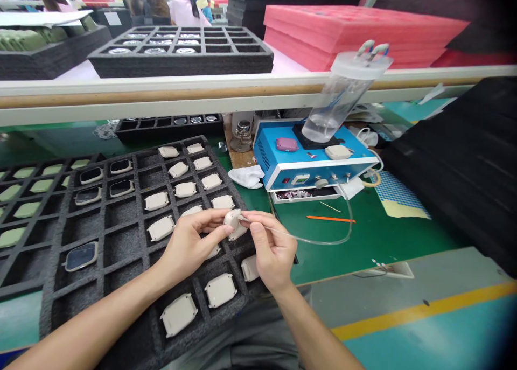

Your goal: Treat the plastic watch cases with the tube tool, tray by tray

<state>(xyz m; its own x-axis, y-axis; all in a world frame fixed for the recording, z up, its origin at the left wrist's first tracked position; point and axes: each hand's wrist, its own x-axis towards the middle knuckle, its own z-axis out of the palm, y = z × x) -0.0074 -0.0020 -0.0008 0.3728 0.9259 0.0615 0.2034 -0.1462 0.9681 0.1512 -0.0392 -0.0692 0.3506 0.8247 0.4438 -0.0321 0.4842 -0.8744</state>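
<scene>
My left hand [191,238] is closed on a beige watch case [231,218], tilted up over a black foam tray [121,246]. In my right hand [272,251], a thin nozzle [243,218] is pinched at the end of a clear tube [323,243], its tip at the case's edge. Whether the tip touches the case I cannot tell. Around my hands, several beige watch cases [220,291] lie in the tray's compartments. Farther left in the tray sit several dark-faced watch pieces [82,256].
Behind my right hand stands a blue machine [264,149] carrying a clear cylinder [335,100], a purple case [286,144] and a beige case [338,152]. An orange stick [330,219] lies on the green mat. A shelf edge [161,95] crosses above. A glass bottle [242,135] stands behind.
</scene>
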